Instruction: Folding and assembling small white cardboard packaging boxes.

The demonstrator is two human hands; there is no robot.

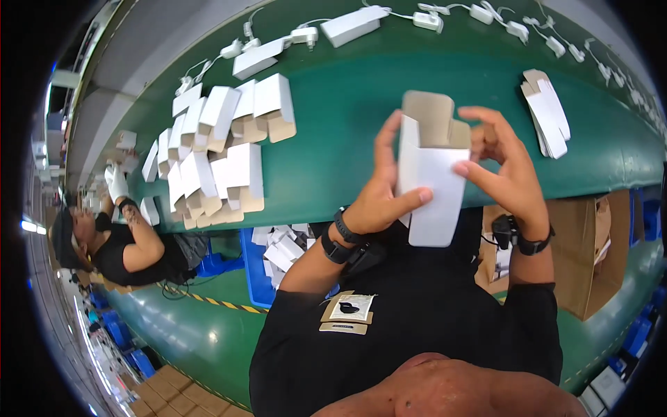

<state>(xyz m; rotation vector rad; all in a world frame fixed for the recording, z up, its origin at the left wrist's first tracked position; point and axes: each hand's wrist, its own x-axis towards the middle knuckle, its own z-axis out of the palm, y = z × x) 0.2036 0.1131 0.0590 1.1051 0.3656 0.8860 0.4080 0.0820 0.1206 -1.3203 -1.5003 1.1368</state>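
A white folding carton (438,187) is held up over the table's front edge, its brown inner flaps standing open at the far end and a white flap hanging at the near end. My left hand (381,194) is closed around its left side, thumb flat on the front face. On the other side, my right hand (511,167) has its thumb on the carton's upper right edge, with the index finger raised beside the flaps and the other fingers curled, partly hidden.
Several opened white cartons (215,118) stand grouped at the left of the green table (347,90). Flat cartons (547,115) are stacked at right. White corded adapters (427,21) line the far side. Below are a blue bin (257,278) and a cardboard box (577,257). A co-worker (132,243) sits at left.
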